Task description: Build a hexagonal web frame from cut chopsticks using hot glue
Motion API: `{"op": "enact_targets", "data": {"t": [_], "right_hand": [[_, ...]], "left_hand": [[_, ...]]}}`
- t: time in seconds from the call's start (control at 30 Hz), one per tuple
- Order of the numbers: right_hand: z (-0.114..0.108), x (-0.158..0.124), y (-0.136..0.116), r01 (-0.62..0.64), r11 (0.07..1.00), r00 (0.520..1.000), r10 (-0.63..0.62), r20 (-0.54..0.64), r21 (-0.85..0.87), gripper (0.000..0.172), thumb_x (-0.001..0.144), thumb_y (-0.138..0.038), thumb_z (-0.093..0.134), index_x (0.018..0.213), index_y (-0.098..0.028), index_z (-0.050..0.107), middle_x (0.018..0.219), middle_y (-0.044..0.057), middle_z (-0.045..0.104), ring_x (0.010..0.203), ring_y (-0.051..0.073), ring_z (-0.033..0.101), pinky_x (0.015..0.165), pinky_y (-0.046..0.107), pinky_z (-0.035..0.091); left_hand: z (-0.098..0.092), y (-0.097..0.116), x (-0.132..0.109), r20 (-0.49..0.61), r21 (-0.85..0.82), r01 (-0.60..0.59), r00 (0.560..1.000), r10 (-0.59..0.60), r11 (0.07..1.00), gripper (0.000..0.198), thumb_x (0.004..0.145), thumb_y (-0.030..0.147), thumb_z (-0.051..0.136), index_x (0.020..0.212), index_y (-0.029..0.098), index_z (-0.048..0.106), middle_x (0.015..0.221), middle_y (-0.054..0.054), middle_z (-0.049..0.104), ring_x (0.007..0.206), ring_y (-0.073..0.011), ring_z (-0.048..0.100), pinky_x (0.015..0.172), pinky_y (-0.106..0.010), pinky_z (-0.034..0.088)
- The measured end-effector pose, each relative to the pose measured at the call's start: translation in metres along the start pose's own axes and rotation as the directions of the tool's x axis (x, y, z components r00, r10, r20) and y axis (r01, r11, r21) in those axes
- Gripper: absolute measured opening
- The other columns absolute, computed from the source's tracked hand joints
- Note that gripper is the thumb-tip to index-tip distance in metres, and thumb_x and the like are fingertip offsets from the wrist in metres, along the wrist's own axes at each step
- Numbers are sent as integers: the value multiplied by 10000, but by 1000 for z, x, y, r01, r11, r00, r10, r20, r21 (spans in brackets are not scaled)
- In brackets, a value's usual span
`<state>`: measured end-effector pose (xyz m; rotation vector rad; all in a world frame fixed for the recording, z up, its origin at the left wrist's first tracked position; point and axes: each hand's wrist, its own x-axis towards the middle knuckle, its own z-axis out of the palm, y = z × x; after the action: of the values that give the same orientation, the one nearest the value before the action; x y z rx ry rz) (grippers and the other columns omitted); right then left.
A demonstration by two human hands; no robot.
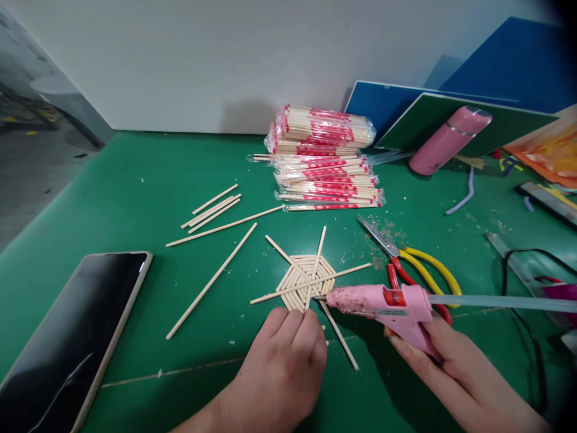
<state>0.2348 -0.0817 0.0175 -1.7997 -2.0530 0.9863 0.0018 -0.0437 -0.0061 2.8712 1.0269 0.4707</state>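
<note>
My right hand [455, 367] grips a pink hot glue gun [387, 302] by its handle. Its nozzle points left at a hexagonal piece built from wooden sticks [305, 281], with three long sticks crossed over it. A clear glue stick [500, 302] juts out of the gun's back. My left hand [279, 373] is closed, its fingertips pinched at the near edge of the hexagon, where one stick ends.
Loose wooden sticks [211, 211] lie to the left on the green table [148, 180]. Wrapped chopstick packs [324, 159] are stacked behind. Yellow and red handled scissors [415, 264] lie right of the hexagon. A phone [67, 343] lies near left, a pink flask [446, 141] far right.
</note>
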Motion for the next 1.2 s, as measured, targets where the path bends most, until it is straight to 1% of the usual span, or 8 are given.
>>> {"op": "enact_targets", "data": {"t": [0.13, 0.2, 0.33, 0.53, 0.7, 0.9, 1.03, 1.2], "right_hand": [[-2, -3, 0, 30, 997, 999, -32, -30, -75, 239, 850, -282, 408, 1086, -242, 411, 951, 42, 592, 827, 165, 583, 714, 252, 491], [-3, -5, 0, 54, 993, 998, -58, -35, -105, 236, 842, -283, 419, 1073, -237, 423, 924, 46, 602, 793, 169, 591, 676, 249, 496], [0, -4, -2, 60, 994, 996, -66, -63, -95, 168, 837, -272, 431, 1000, -251, 462, 833, 12, 621, 697, 146, 596, 598, 216, 496], [3, 1, -4, 91, 993, 995, -94, -40, -78, 194, 847, -253, 419, 1038, -256, 453, 932, 14, 612, 814, 140, 595, 706, 214, 491], [1, 0, -2, 67, 993, 997, -71, -37, -92, 228, 851, -265, 412, 1077, -235, 431, 1011, 42, 596, 887, 152, 580, 756, 230, 482], [1, 1, -6, 83, 994, 995, -87, -50, -65, 235, 845, -259, 415, 1078, -239, 439, 985, 33, 609, 829, 153, 594, 712, 227, 496], [1, 2, -8, 72, 996, 997, -73, -12, -58, 312, 850, -256, 412, 1161, -258, 392, 1093, 26, 575, 929, 159, 571, 792, 241, 473], [2, 0, -3, 41, 996, 999, -42, -1, -73, 244, 861, -261, 396, 1103, -245, 420, 1032, 28, 596, 899, 141, 582, 763, 213, 479]], "left_hand": [[0, -1, -1, 19, -17, -7, 1000, 7, 1000, 94, 710, 84, 448, 691, 149, 512, 725, -46, 496, 645, -169, 420, 601, -309, 346], [0, -1, -1, -7, -19, -18, 1000, 18, 1000, 104, 721, 87, 437, 714, 149, 521, 731, -48, 493, 644, -169, 413, 606, -314, 346], [-2, 1, 0, 15, -32, 5, 1000, -5, 999, 109, 724, 79, 438, 714, 147, 523, 728, -45, 495, 648, -165, 416, 609, -309, 353], [-4, 0, 1, 25, -32, -2, 1000, 2, 999, 95, 709, 89, 446, 672, 149, 510, 715, -49, 506, 621, -166, 420, 571, -305, 370], [-5, 0, 2, 46, -20, 1, 999, 0, 1000, 110, 719, 90, 434, 679, 146, 519, 723, -50, 509, 632, -167, 434, 579, -308, 380], [-7, 1, 2, 56, -23, 11, 998, -10, 1000, 107, 715, 87, 437, 692, 147, 523, 736, -51, 514, 652, -167, 448, 598, -309, 383], [-6, 0, 3, 30, -9, 0, 1000, 0, 1000, 129, 722, 82, 419, 687, 145, 526, 730, -54, 514, 636, -168, 443, 585, -311, 383], [-3, -1, 2, -9, -13, -15, 1000, 15, 1000, 131, 715, 82, 416, 687, 141, 530, 720, -59, 515, 630, -174, 448, 572, -314, 385]]}}
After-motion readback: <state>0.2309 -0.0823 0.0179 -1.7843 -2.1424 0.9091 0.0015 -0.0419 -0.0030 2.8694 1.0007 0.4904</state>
